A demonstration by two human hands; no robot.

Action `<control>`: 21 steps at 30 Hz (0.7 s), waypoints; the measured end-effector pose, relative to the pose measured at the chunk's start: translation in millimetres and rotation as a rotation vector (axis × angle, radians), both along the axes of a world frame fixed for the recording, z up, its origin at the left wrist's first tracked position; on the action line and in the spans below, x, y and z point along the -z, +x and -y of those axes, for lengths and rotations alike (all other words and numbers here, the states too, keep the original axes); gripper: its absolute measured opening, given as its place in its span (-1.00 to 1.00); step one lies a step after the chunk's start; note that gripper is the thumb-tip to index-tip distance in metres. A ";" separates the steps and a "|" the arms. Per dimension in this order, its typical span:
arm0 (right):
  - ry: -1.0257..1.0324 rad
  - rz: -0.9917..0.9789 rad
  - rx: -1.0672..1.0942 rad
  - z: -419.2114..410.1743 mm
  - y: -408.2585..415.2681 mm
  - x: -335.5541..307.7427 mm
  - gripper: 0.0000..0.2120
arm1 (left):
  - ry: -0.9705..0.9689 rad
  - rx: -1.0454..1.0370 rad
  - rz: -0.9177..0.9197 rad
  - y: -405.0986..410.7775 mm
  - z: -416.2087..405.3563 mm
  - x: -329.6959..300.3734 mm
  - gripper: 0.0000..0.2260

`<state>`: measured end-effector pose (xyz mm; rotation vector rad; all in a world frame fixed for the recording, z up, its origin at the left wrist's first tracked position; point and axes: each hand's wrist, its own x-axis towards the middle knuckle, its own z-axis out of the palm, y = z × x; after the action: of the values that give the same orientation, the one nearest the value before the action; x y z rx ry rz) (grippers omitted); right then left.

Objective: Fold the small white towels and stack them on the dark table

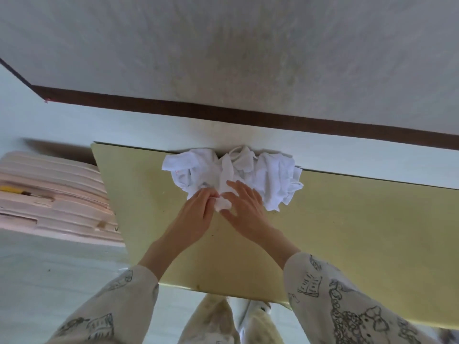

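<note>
Head view shows the pile of white towels (233,173) all bunched up at the far edge of the table (347,219), right by the wall (223,58). The table looks yellow-green to me, not dark. My left hand (196,212) pinches a bit of cloth (222,203) at the near side of the pile. My right hand (244,202) lies on the pile just beside it, fingers spread out. My hands are close together, almost touching.

I think I am picking out one towel. To do it well, I should hold just one, lift it free so the others stay put, then find two corners and lay it flat on the bare table near me.

My sleeves (347,301) have little drawings. Pink boards (49,194) sit off to the left.
</note>
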<state>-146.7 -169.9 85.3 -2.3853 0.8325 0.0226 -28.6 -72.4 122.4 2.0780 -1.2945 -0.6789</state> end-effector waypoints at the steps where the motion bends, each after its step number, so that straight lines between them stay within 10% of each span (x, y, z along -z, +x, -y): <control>1: -0.022 0.059 0.030 2.6 -4.0 -5.3 -0.68 | 0.003 -0.017 -0.014 -3.0 5.0 -15.4 -0.84; 11: -0.171 -0.096 0.133 34.2 -123.1 -48.6 -0.80 | 0.227 0.098 0.045 -29.2 17.6 -59.6 -0.78; 21: -0.365 0.016 0.382 66.2 -201.4 -81.0 -0.78 | 0.022 -0.068 0.103 -65.1 34.5 -67.7 -0.92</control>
<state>-348.1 -236.1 166.3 -2.5047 1.3687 -0.3260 -93.7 -107.0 190.1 2.1900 -1.2702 -0.5657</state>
